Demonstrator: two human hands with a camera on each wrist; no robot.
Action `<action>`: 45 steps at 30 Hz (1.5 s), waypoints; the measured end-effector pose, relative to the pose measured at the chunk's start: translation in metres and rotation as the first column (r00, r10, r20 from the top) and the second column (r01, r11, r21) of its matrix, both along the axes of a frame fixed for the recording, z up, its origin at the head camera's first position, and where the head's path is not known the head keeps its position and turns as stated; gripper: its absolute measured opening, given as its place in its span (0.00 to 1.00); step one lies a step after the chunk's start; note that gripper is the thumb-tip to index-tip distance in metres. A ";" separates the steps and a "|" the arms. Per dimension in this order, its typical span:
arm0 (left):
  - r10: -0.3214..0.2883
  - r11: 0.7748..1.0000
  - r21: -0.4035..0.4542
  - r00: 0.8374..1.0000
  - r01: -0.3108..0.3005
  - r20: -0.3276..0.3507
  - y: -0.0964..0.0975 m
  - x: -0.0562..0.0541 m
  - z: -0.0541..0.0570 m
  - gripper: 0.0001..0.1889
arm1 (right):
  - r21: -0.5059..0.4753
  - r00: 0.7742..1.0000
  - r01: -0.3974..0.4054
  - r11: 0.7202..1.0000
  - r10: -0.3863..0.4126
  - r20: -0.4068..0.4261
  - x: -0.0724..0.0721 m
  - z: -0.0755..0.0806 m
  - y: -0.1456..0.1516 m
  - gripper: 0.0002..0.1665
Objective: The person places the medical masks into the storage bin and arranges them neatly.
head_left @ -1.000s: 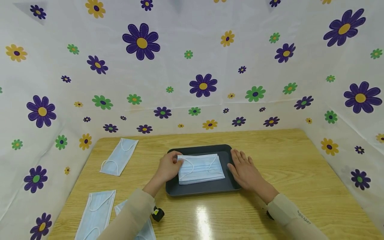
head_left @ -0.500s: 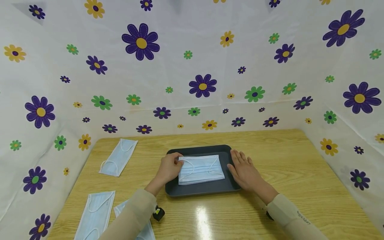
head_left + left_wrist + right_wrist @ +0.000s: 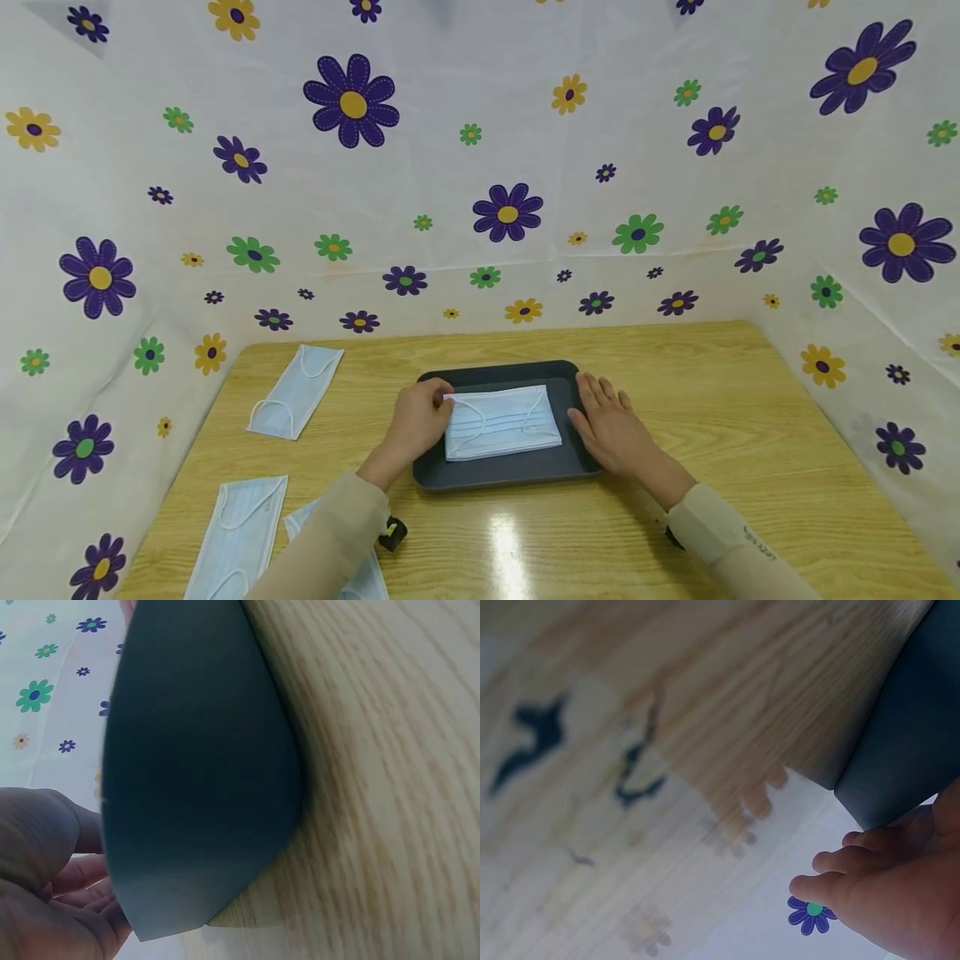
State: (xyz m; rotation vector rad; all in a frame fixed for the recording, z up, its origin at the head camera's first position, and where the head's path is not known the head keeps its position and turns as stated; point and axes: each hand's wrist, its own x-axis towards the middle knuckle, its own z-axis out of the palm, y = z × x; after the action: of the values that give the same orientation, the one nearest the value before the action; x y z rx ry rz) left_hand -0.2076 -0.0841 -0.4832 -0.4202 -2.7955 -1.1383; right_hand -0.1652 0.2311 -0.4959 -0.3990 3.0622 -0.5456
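A dark grey tray (image 3: 510,478) lies on the wooden table, and light blue face masks (image 3: 502,423) are piled flat in it, ear loops showing on the top one. My left hand (image 3: 415,421) reaches over the tray's left rim and pinches the masks' left end between thumb and fingers. In the left wrist view the tray's outer wall (image 3: 202,772) hides part of that hand. My right hand (image 3: 615,429) rests with straight fingers along the tray's right rim. The right wrist view shows those fingers (image 3: 836,885) beside the tray's corner.
One face mask (image 3: 296,392) lies at the table's back left. Another mask (image 3: 238,533) is at the front left, and beside it a further mask (image 3: 367,579) is partly covered by my left sleeve (image 3: 330,533). A flower-printed cloth (image 3: 450,167) walls the back and sides.
My left hand and the masks' left end shift very slightly, and the layers at the front edge look more evenly lined up. The right hand and the tray stay in place.
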 end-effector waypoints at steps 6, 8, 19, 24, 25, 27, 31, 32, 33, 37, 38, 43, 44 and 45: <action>-0.021 0.999 -0.029 0.999 0.019 -0.047 0.001 0.002 -0.003 0.07 | -0.001 1.000 0.001 1.000 -0.001 0.003 0.000 -0.002 0.001 0.39; -0.019 0.999 -0.031 0.998 0.017 -0.066 0.001 0.002 -0.005 0.07 | -0.005 1.000 0.000 1.000 0.000 -0.001 0.000 -0.003 0.001 0.39; 0.022 0.998 -0.063 0.999 -0.024 -0.029 0.003 0.002 -0.006 0.09 | -0.001 1.000 -0.005 1.000 0.005 -0.002 0.000 -0.002 0.001 0.40; 0.023 0.997 -0.071 0.999 -0.026 -0.050 0.004 0.002 -0.007 0.09 | -0.004 1.000 -0.007 1.000 0.007 -0.002 0.000 -0.002 0.001 0.40; 0.021 0.997 -0.071 0.998 -0.025 -0.055 0.003 0.002 -0.008 0.10 | -0.005 1.000 -0.007 1.000 0.007 -0.001 0.000 -0.002 0.001 0.40; 0.018 0.997 -0.073 0.997 -0.023 -0.070 0.003 0.002 -0.008 0.10 | -0.006 1.000 -0.006 1.000 0.006 0.003 0.000 -0.002 0.001 0.40; 0.020 0.998 -0.065 0.996 -0.026 -0.087 0.003 0.001 -0.010 0.10 | -0.002 1.000 -0.004 1.000 0.004 0.002 0.000 -0.002 0.001 0.40; 0.022 0.998 -0.058 0.995 -0.027 -0.094 0.002 0.001 -0.011 0.10 | -0.002 1.000 -0.004 1.000 0.004 0.001 0.001 -0.002 0.001 0.40; 0.023 0.998 -0.051 0.994 -0.029 -0.104 0.002 0.001 -0.011 0.11 | -0.001 1.000 -0.004 1.000 0.004 -0.001 0.001 -0.002 0.001 0.39; 0.051 0.999 -0.002 0.987 -0.052 -0.153 0.000 -0.002 -0.012 0.10 | 0.000 1.000 -0.003 1.000 0.003 -0.009 0.000 -0.001 0.001 0.39; 0.061 0.998 0.018 0.985 -0.059 -0.163 -0.002 -0.002 -0.012 0.10 | 0.001 1.000 -0.003 1.000 0.004 -0.012 0.000 -0.001 0.001 0.39; 0.100 0.991 0.102 0.983 -0.084 -0.157 -0.008 -0.004 -0.008 0.11 | 0.006 1.000 -0.001 1.000 0.001 -0.017 -0.001 -0.001 0.000 0.39; 0.102 0.990 0.109 0.983 -0.086 -0.151 -0.009 -0.004 -0.008 0.11 | 0.008 1.000 0.000 1.000 0.000 -0.016 -0.001 -0.001 0.000 0.39; 0.102 0.990 0.112 0.984 -0.086 -0.147 -0.011 -0.003 -0.007 0.11 | 0.009 1.000 0.001 1.000 0.000 -0.016 -0.001 -0.001 0.001 0.39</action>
State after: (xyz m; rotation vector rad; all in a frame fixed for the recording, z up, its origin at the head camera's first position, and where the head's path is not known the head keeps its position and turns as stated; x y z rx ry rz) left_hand -0.2108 -0.0948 -0.4902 -0.3456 -2.5821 -1.1742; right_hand -0.1660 0.2316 -0.4969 -0.4042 3.0786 -0.5303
